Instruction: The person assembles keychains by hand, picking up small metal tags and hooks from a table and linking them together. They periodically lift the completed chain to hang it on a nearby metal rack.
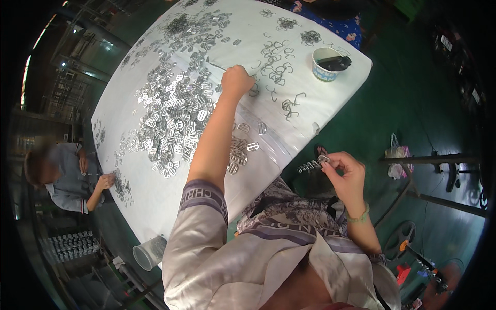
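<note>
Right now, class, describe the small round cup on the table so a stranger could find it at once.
Start at the big white-covered table strewn with small silver metal buckles. Go to its far right corner, beyond the bent wire hooks. There stands the small round white cup with a patterned band, the only container on the tabletop, holding something dark.

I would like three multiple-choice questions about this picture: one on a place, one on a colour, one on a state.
1. Where does the white cup with the dark contents stand?
A. near the table's far right corner
B. on the floor
C. beside the seated co-worker

2. What colour is the table covering?
A. red
B. white
C. yellow

3. What is the right hand doing?
A. lying flat on the table
B. hanging free with nothing in it
C. pinching a row of small metal buckles

Answers:
1 A, it sits by the corner, away from the left hand on the table.
2 B, the sheet under the metal buckles is white.
3 C, its fingers close on the strung row, held off the table's edge.
</note>
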A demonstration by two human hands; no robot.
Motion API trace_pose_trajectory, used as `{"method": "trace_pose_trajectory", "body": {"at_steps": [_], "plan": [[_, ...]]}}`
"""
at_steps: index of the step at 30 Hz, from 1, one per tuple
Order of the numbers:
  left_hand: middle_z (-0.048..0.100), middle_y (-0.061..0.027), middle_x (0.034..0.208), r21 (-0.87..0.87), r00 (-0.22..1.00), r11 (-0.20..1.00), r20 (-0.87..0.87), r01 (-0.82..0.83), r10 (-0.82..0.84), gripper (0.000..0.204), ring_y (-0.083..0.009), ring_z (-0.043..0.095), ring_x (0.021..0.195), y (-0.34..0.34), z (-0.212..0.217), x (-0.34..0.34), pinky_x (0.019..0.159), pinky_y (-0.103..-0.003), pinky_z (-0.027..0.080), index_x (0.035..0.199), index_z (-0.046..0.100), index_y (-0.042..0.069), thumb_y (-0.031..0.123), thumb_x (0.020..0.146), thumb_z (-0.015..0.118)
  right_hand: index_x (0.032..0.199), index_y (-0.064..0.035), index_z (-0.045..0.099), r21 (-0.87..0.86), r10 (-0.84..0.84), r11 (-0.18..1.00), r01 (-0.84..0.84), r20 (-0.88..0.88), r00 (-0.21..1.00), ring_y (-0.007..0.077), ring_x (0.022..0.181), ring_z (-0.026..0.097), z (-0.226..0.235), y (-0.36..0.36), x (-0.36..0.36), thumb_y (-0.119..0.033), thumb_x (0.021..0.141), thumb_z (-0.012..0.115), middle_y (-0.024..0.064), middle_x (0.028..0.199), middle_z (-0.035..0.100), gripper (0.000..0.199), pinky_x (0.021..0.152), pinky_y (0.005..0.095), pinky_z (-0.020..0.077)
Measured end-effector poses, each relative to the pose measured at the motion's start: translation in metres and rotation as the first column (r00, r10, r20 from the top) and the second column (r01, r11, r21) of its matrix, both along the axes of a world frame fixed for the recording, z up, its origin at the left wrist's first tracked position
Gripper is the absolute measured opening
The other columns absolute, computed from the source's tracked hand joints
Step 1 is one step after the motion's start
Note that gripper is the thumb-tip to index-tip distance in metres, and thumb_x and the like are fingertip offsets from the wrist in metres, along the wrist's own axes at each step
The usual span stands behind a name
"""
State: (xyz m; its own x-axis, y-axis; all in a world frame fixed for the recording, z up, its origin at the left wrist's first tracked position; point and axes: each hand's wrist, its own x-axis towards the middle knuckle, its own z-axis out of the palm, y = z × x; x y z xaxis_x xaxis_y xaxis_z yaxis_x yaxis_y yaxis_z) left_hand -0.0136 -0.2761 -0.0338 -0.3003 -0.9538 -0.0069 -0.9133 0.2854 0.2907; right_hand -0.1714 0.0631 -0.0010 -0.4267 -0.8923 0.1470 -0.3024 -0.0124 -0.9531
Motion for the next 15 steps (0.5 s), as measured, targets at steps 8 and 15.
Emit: {"method": "trace_pose_trajectory", "body": {"at_steps": [8, 15], "plan": [[0.062, -0.0047, 0.074, 0.063, 0.385, 0.787, -0.894, 0.614, -0.229, 0.007, -0.0118, 0.059, 0.07, 0.201, 0.049, 0.012, 0.064, -0.026, 0.047, 0.079, 0.056, 0.002, 0.0, 0.075, 0.061, 0.08, -0.0039, 0.064, 0.018, -0.037, 0.999, 0.037, 0.039, 0.999, 0.0073, 0.055, 0.059, -0.005, -0.005, 0.008, 0.002, 0.077, 0.073, 0.0021, 0.065, 0.065, 0.011, 0.067, 0.0246, 0.0493], [0.065, -0.0125, 0.087, -0.256, 0.349, 0.816, -0.808, 0.518, -0.475, 0.013, -0.0204, 0.063, 0.078, 0.232, 0.037, 0.003, 0.075, -0.029, 0.049, 0.084, 0.051, 0.002, -0.001, 0.078, 0.062, 0.08, -0.0051, 0.063, -0.027, 0.003, 1.0, -0.003, -0.011, 1.0, 0.0093, 0.055, 0.061, -0.006, -0.008, 0.014, 0.003, 0.076, 0.073, 0.0011, 0.066, 0.066, 0.013, 0.076, 0.0288, 0.0502]]}}
